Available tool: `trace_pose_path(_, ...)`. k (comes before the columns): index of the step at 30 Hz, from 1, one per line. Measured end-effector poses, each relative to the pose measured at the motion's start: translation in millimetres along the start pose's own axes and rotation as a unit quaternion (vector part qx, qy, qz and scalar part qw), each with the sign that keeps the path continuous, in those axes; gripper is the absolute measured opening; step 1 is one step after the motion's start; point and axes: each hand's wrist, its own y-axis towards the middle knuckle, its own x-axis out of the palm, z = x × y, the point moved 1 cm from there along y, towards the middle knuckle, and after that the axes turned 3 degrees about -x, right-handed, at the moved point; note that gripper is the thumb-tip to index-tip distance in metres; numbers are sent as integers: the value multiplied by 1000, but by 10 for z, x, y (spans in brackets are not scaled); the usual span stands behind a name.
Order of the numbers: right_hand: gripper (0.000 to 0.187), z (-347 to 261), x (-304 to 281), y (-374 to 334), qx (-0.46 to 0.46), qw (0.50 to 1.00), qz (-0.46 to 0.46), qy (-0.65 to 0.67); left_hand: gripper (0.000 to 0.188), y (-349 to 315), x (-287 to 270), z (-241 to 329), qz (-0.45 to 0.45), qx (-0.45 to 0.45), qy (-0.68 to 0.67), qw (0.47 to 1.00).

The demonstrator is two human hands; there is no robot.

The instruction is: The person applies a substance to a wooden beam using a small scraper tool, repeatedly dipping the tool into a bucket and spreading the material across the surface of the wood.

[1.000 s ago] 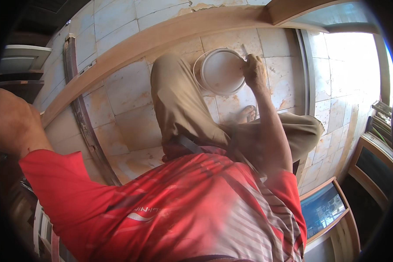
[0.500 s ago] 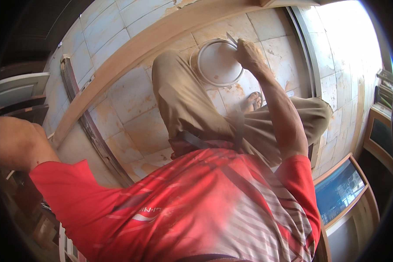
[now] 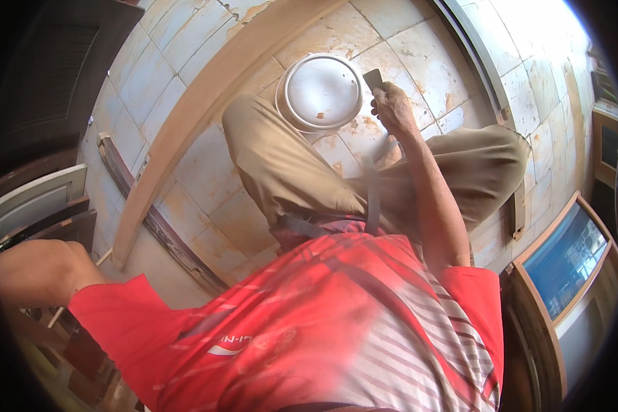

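Note:
My right hand (image 3: 393, 108) is closed round a putty knife (image 3: 373, 79), whose flat, dark blade points up and to the left. The blade is just right of a round white bucket (image 3: 323, 93), apart from its rim. The bucket's pale top has a few small brown specks; I cannot tell whether this is a lid or its contents. My left arm (image 3: 41, 271) reaches out to the left, and its hand is outside the picture.
A long wooden beam (image 3: 185, 113) crosses beyond my bent knees, over stained floor tiles (image 3: 419, 69). A worn strip of wood (image 3: 127, 175) lies at the left. Framed panels (image 3: 563, 268) stand at the right, others (image 3: 41, 192) at the left. A dark rail (image 3: 481, 58) runs at the far right.
My right hand has drawn back from the bucket's rim, down toward me, and the putty knife has turned to show its flat blade. The whole view has also shifted slightly.

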Motion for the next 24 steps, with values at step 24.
trace_pose_path(24, 48, 190, -15, 204, -97, 985, -3, -145, 144, 2, 2689, 1328, -112, -62, -82, 988)
